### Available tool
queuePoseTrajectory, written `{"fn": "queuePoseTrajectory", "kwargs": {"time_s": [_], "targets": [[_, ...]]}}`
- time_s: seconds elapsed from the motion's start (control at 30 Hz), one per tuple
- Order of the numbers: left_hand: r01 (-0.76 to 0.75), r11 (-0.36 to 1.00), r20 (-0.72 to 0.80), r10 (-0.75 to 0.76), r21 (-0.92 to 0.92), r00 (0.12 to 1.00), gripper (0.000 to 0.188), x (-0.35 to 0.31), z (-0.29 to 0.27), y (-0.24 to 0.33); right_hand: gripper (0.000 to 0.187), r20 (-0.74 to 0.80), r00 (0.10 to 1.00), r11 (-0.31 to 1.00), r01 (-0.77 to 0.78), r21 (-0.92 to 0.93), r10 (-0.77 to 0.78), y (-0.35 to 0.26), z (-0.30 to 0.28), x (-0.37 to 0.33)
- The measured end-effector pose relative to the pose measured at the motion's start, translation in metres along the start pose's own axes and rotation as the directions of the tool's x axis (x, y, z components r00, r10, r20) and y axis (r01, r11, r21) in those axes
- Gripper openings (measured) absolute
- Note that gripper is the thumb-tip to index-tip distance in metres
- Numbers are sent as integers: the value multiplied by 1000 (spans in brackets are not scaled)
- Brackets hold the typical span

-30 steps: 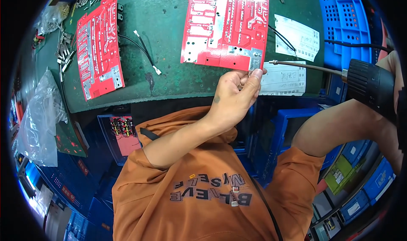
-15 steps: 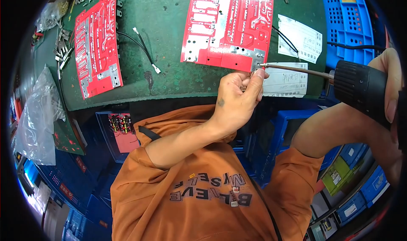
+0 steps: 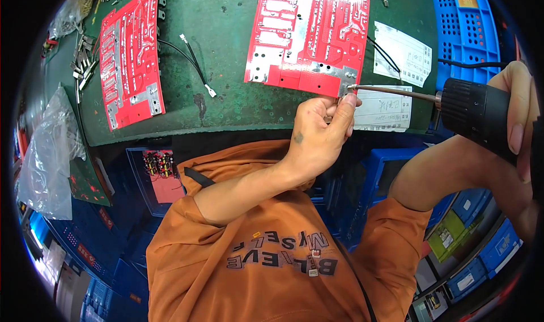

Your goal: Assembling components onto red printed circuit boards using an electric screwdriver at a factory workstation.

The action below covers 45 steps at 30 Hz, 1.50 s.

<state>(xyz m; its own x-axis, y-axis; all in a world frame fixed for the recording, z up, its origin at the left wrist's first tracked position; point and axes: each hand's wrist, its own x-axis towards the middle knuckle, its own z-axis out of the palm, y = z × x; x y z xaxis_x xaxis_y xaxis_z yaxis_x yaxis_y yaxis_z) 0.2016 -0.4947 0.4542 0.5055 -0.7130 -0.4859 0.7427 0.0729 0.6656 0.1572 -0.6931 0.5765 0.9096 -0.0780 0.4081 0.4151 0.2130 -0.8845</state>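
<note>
My right hand (image 3: 518,104) is wrapped round a black electric screwdriver (image 3: 467,109) at the right. Its long thin bit (image 3: 399,92) points left, and the tip meets a screw at the near right corner of a red circuit board (image 3: 309,36). My left hand (image 3: 323,126) is closed at that same corner, thumb at the edge and fingers partly under the board. Whatever small part lies between those fingers is mostly hidden. The board's soldered side faces up, with silvery strips on it. Black wires (image 3: 385,56) come out from beneath its right side.
A second red circuit board (image 3: 131,56) lies at the left, beside a black wire with white connectors (image 3: 195,67). Paper labels (image 3: 401,53) lie right of the first board, before a blue crate (image 3: 469,24). Metal pieces (image 3: 85,61) and a clear plastic bag (image 3: 48,158) are at far left.
The red board under my hands has shifted slightly to the right, and my left hand has moved a little with it. The screwdriver has tilted slightly, its tip still at the corner.
</note>
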Motion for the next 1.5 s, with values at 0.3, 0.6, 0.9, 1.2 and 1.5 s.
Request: {"fn": "queuePoseTrajectory", "kwargs": {"time_s": [0.3,0.6,0.9,1.2,1.5], "targets": [[-17,1000,-11,17,16,1000,28,0,2,-1,71,35,999,1000,4,18,-4,9,16,9],[-36,999,-29,36,8,999,27,1,-1,-8,71,95,996,999,-3,47,-1,9,14,16],[-76,997,-7,76,17,997,28,2,-2,-8,71,142,990,997,-15,75,4,7,15,16],[-104,994,-14,105,46,994,27,1,1,-6,71,180,984,995,-21,100,2,7,14,16],[-120,993,-20,120,9,993,27,3,1,-10,71,226,974,991,-30,129,0,27,46,33]]}}
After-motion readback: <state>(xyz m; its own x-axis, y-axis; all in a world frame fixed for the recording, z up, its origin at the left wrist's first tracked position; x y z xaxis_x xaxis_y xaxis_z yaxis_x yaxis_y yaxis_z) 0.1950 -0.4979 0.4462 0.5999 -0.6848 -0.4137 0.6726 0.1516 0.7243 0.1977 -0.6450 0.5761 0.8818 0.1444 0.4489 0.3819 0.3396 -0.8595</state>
